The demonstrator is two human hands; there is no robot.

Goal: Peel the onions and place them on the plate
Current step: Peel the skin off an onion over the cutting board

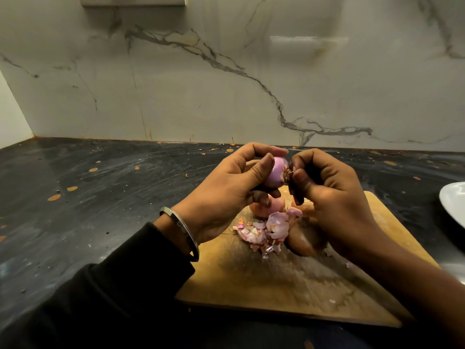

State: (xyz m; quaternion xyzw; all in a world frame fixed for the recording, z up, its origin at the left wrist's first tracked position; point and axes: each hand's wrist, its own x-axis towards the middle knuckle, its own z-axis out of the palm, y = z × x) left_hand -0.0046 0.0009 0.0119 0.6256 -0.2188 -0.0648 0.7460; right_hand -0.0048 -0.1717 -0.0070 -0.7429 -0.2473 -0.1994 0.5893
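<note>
My left hand [226, 190] grips a pink, mostly peeled onion [276, 172] above the wooden cutting board [264, 280]. My right hand [327, 195] pinches the onion's brown root end with thumb and fingertips. Below the hands an unpeeled onion [269, 207] sits on the board, and a second brownish one [305, 239] lies partly under my right wrist. A pile of pink onion skins [266, 233] lies between them. The white plate [453, 205] shows only its rim at the right edge.
The board lies on a dark, stained countertop [100, 197] with orange flecks. A marble-patterned wall [226, 84] rises behind it. A metal bangle [181, 233] circles my left wrist over a dark sleeve.
</note>
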